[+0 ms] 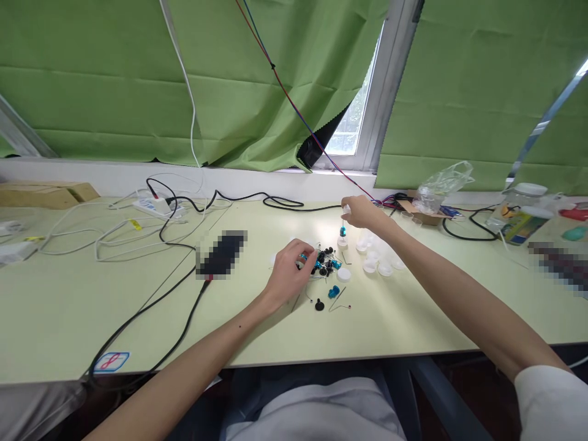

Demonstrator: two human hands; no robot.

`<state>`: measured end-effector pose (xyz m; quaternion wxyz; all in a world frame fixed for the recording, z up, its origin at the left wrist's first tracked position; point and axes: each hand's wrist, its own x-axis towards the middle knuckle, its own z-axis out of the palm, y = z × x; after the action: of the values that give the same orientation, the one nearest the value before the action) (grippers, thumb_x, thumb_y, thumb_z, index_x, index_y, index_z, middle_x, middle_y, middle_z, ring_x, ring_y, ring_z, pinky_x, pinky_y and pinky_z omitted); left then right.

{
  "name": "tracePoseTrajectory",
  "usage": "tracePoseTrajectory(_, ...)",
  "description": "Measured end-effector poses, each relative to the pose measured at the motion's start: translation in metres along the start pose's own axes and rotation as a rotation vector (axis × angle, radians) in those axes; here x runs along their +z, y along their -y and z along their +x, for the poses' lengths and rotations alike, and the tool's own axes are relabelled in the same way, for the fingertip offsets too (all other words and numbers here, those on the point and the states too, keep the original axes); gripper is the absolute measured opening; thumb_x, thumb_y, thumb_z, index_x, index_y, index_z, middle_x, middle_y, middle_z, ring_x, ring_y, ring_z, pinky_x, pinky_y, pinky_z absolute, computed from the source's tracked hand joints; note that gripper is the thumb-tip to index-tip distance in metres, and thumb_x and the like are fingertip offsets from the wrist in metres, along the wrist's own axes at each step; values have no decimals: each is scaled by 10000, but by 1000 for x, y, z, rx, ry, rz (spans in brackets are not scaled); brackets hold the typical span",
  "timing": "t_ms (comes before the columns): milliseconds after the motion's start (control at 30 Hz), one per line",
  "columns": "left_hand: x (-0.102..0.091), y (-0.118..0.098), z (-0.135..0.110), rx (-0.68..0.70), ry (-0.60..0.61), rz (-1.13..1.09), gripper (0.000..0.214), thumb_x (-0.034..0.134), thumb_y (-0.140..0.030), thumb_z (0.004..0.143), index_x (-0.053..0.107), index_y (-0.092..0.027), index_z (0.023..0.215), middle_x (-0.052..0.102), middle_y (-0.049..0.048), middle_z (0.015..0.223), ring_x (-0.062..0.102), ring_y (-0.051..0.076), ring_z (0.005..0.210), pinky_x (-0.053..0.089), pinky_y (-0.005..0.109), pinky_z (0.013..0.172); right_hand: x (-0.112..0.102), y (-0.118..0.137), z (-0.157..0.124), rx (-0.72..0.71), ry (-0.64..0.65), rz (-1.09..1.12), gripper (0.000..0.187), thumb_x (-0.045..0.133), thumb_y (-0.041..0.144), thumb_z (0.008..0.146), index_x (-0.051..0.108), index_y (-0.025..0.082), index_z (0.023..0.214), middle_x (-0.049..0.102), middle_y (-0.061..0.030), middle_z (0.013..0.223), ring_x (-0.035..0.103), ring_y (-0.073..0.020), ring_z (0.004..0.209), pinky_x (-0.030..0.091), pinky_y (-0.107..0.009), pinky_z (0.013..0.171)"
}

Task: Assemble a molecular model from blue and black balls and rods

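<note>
My right hand [361, 212] is closed in a pinch on a small white piece [346, 209]. Below it a thin shaft runs down to a small blue part [342, 231], just above or on a small white container [342, 242]; whether they touch, I cannot tell. My left hand [290, 266] rests at the left side of a pile of black and blue small parts [325, 262]. Its thumb and fingers are curved but apart, with a blue part showing between them. Nearer me lie a loose blue part [334, 292], a black part [319, 304] and thin bent wires [339, 300].
Several white cups [377, 260] stand under my right forearm, and a white lid [343, 275] lies by the pile. A blurred dark device [223, 254] with a black cable lies left. Behind are a power strip [158, 207], cables, a clear plastic bag [443, 187] and a jar [526, 199].
</note>
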<state>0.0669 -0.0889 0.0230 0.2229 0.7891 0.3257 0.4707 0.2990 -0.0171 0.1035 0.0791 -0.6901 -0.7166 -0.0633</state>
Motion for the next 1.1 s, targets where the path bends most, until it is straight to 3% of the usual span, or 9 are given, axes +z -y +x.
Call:
tracePoseTrajectory(333, 0, 1, 0, -4, 8, 13, 181, 516, -286, 940, 635, -193, 840, 629, 37, 886, 585, 143, 773, 524, 283, 695, -4, 0, -9, -50, -50, -25, 410, 646, 253, 876, 608, 134, 1266, 687, -192, 1135, 623, -325, 1099, 473, -396, 881)
tracePoseTrajectory(533, 0, 1, -1, -6, 7, 19, 185, 512, -289, 939, 640, -193, 846, 632, 40, 880, 586, 147, 772, 526, 292, 711, -23, -1, -30, -73, -241, 24, 375, 612, 260, 904, 615, 104, 1245, 685, -205, 1110, 627, -348, 1041, 469, -444, 864)
tracePoseTrajectory(600, -1, 1, -1, -10, 8, 21, 185, 513, -286, 936, 638, -191, 838, 633, 39, 874, 584, 146, 766, 520, 289, 704, -28, 4, -43, -88, -335, 34, 319, 577, 223, 920, 623, 103, 1212, 686, -194, 1079, 632, -330, 1000, 468, -422, 833)
tracePoseTrajectory(667, -1, 1, 0, -13, 7, 27, 185, 516, -286, 932, 634, -188, 829, 634, 37, 862, 580, 143, 750, 510, 284, 688, -27, 13, -56, -128, -340, 49, 242, 551, 210, 931, 648, 122, 1135, 693, -169, 1018, 640, -301, 930, 465, -381, 765)
tracePoseTrajectory(800, -1, 3, -1, -35, 20, 58, 193, 517, -301, 929, 637, -188, 828, 641, 23, 803, 558, 136, 687, 470, 273, 636, -3, 31, -70, -221, -147, 96, 127, 568, 233, 925, 671, 175, 972, 701, -106, 880, 641, -254, 824, 413, -317, 656)
tracePoseTrajectory(933, 0, 4, -1, -82, 79, 80, 201, 512, -325, 929, 640, -196, 843, 607, -11, 669, 505, 123, 590, 419, 262, 579, 33, 38, -67, -235, -46, 132, 98, 565, 210, 916, 657, 187, 890, 695, -86, 830, 632, -235, 792, 344, -282, 582)
tracePoseTrajectory(1000, 0, 4, -1, -86, 96, 96, 201, 509, -333, 929, 635, -201, 845, 581, -25, 629, 475, 118, 557, 397, 259, 563, 49, 37, -63, -263, -71, 176, 106, 548, 213, 929, 649, 186, 910, 692, -78, 819, 622, -218, 769, 341, -275, 587)
tracePoseTrajectory(1100, -1, 5, -1, -77, 102, 110, 203, 503, -335, 928, 636, -205, 845, 565, -31, 610, 457, 117, 541, 380, 258, 561, 65, 29, -60, -290, -215, 273, 180, 459, 201, 975, 620, 170, 1050, 664, -47, 743, 591, -183, 685, 365, -271, 631)
